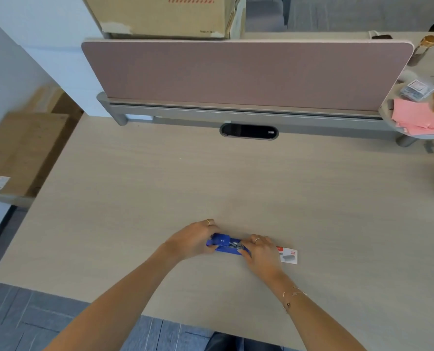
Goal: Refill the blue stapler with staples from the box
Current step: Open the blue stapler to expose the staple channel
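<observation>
The blue stapler lies on the wooden desk near its front edge, lengthwise left to right, with metal showing at its middle. My left hand grips the stapler's left end. My right hand holds its right end, fingers over the metal part; whether it also pinches staples is hidden. A small white and red staple box sits on the desk just right of my right hand, partly covered by it.
A pink divider panel closes the desk's far side, with a black cable slot below it. Pink papers and small packets lie on a round table at right. Cardboard boxes stand left of the desk.
</observation>
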### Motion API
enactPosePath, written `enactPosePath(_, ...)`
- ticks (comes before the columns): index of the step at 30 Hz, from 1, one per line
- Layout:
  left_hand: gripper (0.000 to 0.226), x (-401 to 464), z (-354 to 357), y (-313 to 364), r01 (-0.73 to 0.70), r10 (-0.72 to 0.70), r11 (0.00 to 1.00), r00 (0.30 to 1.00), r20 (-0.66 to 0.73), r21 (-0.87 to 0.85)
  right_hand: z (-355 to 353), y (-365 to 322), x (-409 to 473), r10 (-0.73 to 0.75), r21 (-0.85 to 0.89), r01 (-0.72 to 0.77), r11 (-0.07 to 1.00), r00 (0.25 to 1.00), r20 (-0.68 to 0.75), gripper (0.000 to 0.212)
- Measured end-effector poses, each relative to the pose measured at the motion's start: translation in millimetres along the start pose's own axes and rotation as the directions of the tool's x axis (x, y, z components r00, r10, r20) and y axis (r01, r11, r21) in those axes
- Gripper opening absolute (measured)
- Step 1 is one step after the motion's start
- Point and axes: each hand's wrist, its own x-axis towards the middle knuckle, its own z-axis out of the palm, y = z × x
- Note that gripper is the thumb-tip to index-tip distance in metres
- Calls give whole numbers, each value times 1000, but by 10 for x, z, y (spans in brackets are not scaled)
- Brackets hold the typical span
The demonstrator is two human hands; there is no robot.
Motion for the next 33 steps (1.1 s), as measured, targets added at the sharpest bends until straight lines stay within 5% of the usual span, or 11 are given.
enactPosePath(20, 14, -368, -152, -555, 137, -144, 988, 984, -102, -71, -30, -61, -4, 7, -104, -6, 995, 1000, 11, 20)
enactPosePath(33, 5, -267, -101, -850, 219, -213, 957, 976, -54, 189, -38, -64, 35, 7, -82, -3, 997, 999, 50, 22)
